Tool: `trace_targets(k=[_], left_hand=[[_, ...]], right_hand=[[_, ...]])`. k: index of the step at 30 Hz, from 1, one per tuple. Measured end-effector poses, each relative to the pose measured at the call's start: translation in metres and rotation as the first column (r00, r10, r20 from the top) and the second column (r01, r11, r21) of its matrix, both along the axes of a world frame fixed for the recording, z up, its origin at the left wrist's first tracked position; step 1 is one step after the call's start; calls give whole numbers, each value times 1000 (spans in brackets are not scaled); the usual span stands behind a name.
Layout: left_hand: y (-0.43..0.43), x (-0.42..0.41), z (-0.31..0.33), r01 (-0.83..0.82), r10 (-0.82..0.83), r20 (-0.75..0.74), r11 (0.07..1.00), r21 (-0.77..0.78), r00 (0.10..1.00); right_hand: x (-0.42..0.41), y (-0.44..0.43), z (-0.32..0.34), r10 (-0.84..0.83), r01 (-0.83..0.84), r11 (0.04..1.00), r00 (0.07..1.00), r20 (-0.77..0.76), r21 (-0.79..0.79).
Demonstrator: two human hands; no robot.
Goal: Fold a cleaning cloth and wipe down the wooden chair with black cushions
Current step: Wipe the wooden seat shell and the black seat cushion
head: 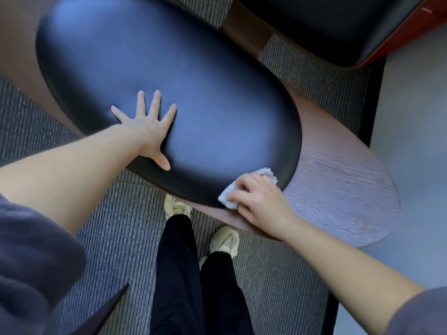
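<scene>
A large oval black cushion (pixel 169 81) lies on the chair's wooden shell (pixel 338 189), whose grained rim shows to the right and below. My left hand (pixel 147 129) rests flat on the cushion near its front edge, fingers spread. My right hand (pixel 258 201) grips a small bunched white cleaning cloth (pixel 229 195) and presses it where the cushion's lower right edge meets the wood. Part of the cloth sticks out beyond my fingers; the rest is hidden under the hand.
A second black cushion with a reddish wooden edge (pixel 338 25) sits at the top right. Striped grey carpet (pixel 116 226) covers the floor under the chair. My legs in black trousers and pale shoes (pixel 225 240) stand right below the chair's rim. Smooth grey floor (pixel 416 117) lies to the right.
</scene>
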State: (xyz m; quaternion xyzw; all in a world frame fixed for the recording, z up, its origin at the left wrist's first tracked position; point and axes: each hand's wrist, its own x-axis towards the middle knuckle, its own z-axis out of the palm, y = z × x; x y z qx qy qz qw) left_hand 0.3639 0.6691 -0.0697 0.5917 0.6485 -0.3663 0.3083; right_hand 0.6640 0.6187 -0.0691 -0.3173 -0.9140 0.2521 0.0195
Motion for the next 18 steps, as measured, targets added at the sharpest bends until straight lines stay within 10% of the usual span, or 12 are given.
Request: trace_targets(k=[8, 18], left_hand=[[1, 17, -3, 57, -56, 76, 998, -15, 996], [62, 71, -14, 5, 4, 196, 999, -46, 981]], right_hand=[[-28, 65, -15, -508, 509, 858, 861, 39, -62], [-45, 158, -43, -704, 717, 696, 689, 176, -23]])
